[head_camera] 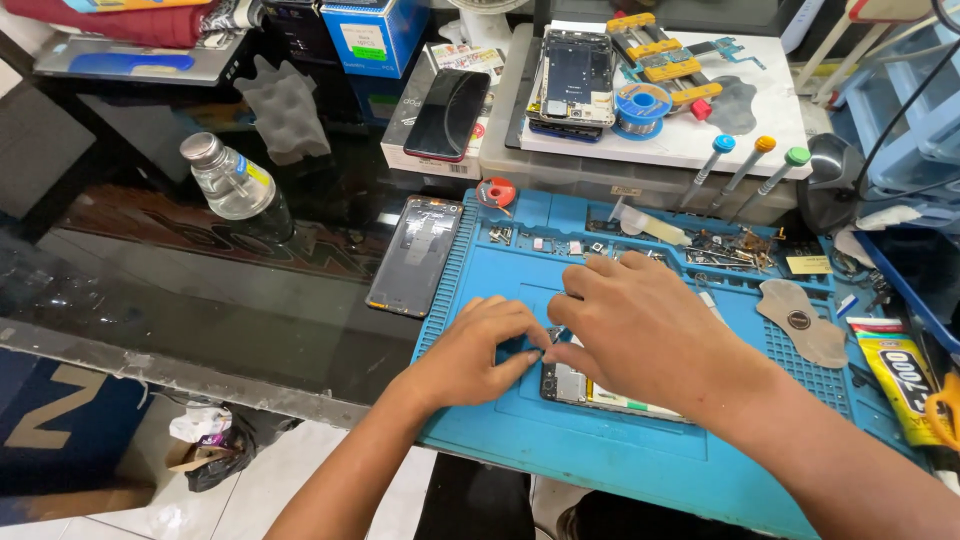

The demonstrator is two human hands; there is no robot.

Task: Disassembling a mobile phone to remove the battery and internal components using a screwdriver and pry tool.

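Your left hand [478,350] and right hand [640,335] pinch at the opened, backless phone [590,388] lying mid blue silicone work mat [620,450]; its grey rear cover [415,255] already lies at ten o'clock, internals remaining.

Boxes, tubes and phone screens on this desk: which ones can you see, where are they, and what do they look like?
Blue box: top middle, blue with a white label.
Dark phone: lies on a flat white box, glossy black screen.
Phone back cover: left of the blue mat, dark and shiny.
Glue tube: right edge, yellow and black.
Plastic bottle: left, clear with a small label.
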